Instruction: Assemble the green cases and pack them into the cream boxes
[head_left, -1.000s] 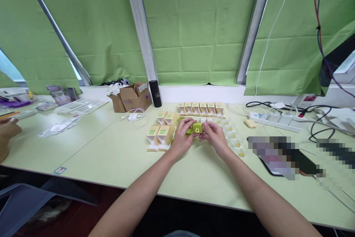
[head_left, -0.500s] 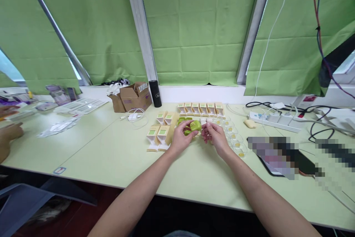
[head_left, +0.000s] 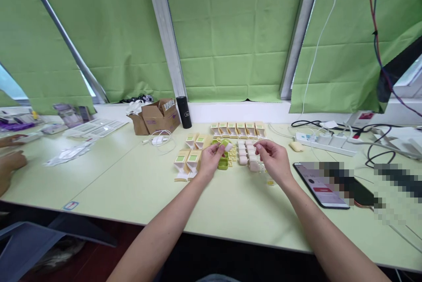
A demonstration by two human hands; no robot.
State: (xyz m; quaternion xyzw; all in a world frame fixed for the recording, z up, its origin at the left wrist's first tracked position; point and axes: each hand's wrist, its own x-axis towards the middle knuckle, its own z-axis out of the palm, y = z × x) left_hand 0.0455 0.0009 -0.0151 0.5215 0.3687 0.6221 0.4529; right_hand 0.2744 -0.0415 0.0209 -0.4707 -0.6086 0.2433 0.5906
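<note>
My left hand (head_left: 211,157) is closed around a small green case (head_left: 225,144) with a pale pinkish end. Just below it on the table stand green cases (head_left: 223,164), partly hidden by my fingers, beside a column of small yellow squares (head_left: 232,157). My right hand (head_left: 272,159) has its thumb and fingers pinched together over the right side of the rows. What they hold, if anything, is too small to make out. Rows of rounded pinkish-white cases (head_left: 243,159) lie between my hands. A clear plastic piece with a yellow spot (head_left: 271,182) shows under my right wrist.
Folded card holders with green squares (head_left: 181,164) stand at left, and another row (head_left: 232,129) behind. A cardboard box (head_left: 161,119) and black bottle (head_left: 183,112) are further back. Right are a phone (head_left: 318,185) and power strip (head_left: 325,141). Another person's hands (head_left: 15,159) rest far left.
My right hand has moved right, away from the green case, uncovering the pinkish-white rows. The case in my left hand has turned and shows its pale end. My left hand has shifted slightly left.
</note>
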